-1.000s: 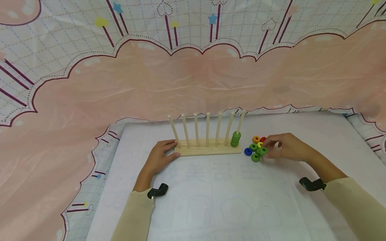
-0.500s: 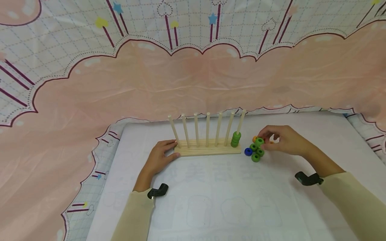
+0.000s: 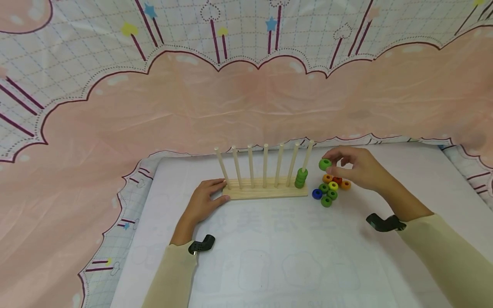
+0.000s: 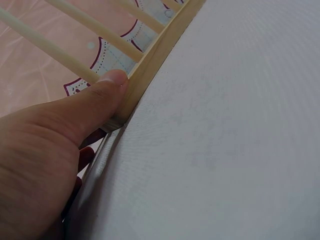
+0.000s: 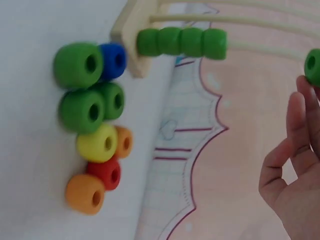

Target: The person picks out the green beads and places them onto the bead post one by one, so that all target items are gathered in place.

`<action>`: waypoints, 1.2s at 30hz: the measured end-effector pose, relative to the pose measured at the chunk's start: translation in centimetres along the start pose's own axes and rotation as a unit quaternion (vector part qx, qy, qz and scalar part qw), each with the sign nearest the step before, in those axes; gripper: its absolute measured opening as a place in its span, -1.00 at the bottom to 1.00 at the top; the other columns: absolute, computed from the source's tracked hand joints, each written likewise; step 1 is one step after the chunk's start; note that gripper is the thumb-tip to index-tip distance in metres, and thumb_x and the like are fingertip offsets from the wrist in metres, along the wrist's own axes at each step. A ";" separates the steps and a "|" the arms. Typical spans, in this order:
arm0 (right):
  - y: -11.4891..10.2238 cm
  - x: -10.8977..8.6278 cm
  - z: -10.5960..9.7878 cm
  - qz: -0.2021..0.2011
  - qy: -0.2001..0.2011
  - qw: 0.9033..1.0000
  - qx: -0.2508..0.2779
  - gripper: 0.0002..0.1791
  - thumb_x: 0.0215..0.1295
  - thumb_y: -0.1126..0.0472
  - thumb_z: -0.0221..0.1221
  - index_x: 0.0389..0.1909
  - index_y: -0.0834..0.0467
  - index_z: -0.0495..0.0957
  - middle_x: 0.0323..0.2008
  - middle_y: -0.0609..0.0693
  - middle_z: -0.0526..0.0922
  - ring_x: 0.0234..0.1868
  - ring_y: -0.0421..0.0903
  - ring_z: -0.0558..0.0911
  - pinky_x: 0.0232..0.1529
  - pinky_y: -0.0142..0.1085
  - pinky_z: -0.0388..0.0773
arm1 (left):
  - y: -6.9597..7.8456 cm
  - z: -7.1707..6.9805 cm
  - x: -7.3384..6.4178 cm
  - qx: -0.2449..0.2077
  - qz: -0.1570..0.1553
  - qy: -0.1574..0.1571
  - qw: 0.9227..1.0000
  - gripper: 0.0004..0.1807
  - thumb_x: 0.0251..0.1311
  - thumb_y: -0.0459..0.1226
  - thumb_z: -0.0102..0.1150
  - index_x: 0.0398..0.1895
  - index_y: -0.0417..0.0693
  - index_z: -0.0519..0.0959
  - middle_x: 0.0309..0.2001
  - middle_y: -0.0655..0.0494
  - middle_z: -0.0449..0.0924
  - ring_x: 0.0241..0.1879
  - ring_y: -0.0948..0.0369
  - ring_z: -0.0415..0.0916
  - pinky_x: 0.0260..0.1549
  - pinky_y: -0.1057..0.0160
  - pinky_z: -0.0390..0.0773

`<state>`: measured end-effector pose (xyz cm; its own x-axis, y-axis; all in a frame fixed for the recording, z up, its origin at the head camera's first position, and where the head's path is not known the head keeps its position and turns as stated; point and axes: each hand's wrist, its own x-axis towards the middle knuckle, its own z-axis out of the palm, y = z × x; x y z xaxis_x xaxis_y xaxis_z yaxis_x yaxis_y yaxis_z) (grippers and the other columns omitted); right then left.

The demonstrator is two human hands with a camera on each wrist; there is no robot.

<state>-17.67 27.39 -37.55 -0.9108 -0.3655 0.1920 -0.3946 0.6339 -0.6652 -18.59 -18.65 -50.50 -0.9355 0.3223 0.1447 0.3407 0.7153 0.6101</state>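
Observation:
My right hand (image 3: 358, 167) pinches a green bead (image 3: 325, 164) between thumb and fingertips, raised above the loose beads and just right of the wooden peg stand (image 3: 265, 195). In the right wrist view the held bead (image 5: 313, 67) is partly cut off at the edge. Several green beads (image 5: 181, 42) are stacked on the stand's rightmost peg; its other pegs are bare. At the opposite end, my left hand (image 3: 203, 200) grips the base. Its thumb (image 4: 102, 95) presses on the base in the left wrist view, while its other fingers are mostly hidden behind.
Right of the stand lie loose beads: a blue one (image 3: 317, 194), a yellow one (image 3: 333, 186), a red one (image 3: 337, 180), two orange and several green. A white sheet (image 3: 277, 248) covers the table, with a patterned pink cloth (image 3: 246, 107) behind it.
My right hand has lifted a green bead from the pile, moving up and slightly left and uncovering the red, yellow and orange beads. The left hand and the stand have stayed still.

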 end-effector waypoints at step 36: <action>-3.8 3.4 1.4 0.002 0.091 0.966 0.243 -0.66 0.37 0.34 0.29 0.14 0.20 0.60 0.03 -0.11 0.62 -0.03 -0.24 0.73 0.03 -0.49 0.64 | 0.1 -0.2 0.0 0.000 0.005 0.001 1.000 -0.36 0.26 -0.03 0.40 0.35 -0.10 0.55 0.39 -0.01 0.49 0.42 -0.06 0.34 0.42 -0.17 0.30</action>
<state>-19.11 22.77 -35.34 -0.9362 -0.2086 0.2829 -0.3272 0.2232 -0.9182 -18.58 -18.65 -50.28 -0.9325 0.3278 0.1520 0.3496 0.7125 0.6084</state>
